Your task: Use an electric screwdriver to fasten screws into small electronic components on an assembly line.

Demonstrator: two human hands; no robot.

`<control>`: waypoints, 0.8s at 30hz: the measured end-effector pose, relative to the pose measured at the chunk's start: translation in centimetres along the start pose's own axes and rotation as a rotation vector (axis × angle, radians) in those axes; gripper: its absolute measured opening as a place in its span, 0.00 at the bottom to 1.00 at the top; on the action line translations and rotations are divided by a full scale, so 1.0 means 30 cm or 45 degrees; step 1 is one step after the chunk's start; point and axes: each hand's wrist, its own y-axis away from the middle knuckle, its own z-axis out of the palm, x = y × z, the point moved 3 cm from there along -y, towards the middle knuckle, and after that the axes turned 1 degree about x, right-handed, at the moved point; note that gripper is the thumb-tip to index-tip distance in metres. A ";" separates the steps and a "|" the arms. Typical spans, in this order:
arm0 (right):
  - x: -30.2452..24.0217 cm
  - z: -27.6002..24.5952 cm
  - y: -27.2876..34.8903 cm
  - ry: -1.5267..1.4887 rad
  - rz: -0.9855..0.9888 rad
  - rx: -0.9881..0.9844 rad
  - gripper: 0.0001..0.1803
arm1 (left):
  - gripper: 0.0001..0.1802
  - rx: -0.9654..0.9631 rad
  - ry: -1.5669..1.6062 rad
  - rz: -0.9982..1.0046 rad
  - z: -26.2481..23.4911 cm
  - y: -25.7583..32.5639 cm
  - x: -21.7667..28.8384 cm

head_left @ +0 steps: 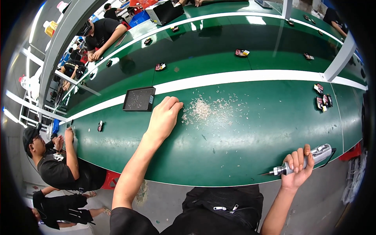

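My right hand (297, 166) grips a silver electric screwdriver (322, 154) near the front edge of the green bench, its thin bit pointing left. A loose pile of tiny pale metal pieces, probably small screws (200, 110), lies in the middle of the bench, with more scattered to its right. At the left edge of this pile is my left hand (166, 115), its fingers curled and the tips pressed together. Whatever it pinches is too small or hidden to make out. Just left of that hand sits a black rectangular tray (139, 98) holding several similar tiny pieces.
Small black parts (322, 98) are clustered at the right of the bench, and another part (100, 126) lies far left. Beyond a white rail (235, 76), a green belt (196, 58) carries more parts. A grey post (340, 58) rises at right. A co-worker (58, 160) sits at left.
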 end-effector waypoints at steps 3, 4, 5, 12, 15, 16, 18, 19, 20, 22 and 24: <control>-0.004 0.003 0.002 0.001 -0.008 0.009 0.06 | 0.07 -0.072 -0.091 0.097 0.000 -0.004 0.002; -0.006 0.004 0.002 -0.001 -0.009 0.001 0.06 | 0.07 -0.120 -0.154 0.158 -0.002 -0.008 0.005; -0.009 0.003 0.004 0.002 -0.005 -0.001 0.05 | 0.07 -0.113 -0.159 0.159 -0.004 -0.008 0.008; -0.009 0.005 0.026 0.022 -0.005 0.012 0.05 | 0.07 0.124 0.080 -0.031 -0.026 0.043 0.016; -0.020 0.004 0.029 0.062 -0.039 -0.004 0.05 | 0.06 0.242 0.499 -0.310 -0.075 0.061 0.135; -0.013 0.003 0.025 0.090 -0.055 0.001 0.05 | 0.06 0.271 0.586 -0.371 -0.095 0.075 0.191; 0.003 0.030 0.006 0.109 -0.044 -0.012 0.05 | 0.06 0.234 0.827 -0.480 -0.104 0.119 0.279; 0.016 0.067 0.003 0.093 -0.030 -0.030 0.05 | 0.06 0.209 1.042 -0.585 -0.109 0.141 0.320; 0.041 0.107 0.005 0.048 -0.009 -0.066 0.05 | 0.06 0.217 1.173 -0.629 -0.115 0.156 0.364; 0.087 0.207 0.007 0.006 0.033 -0.163 0.06 | 0.07 0.231 1.431 -0.692 -0.120 0.176 0.437; 0.144 0.289 0.012 0.027 0.068 -0.278 0.06 | 0.07 0.228 1.574 -0.745 -0.120 0.195 0.492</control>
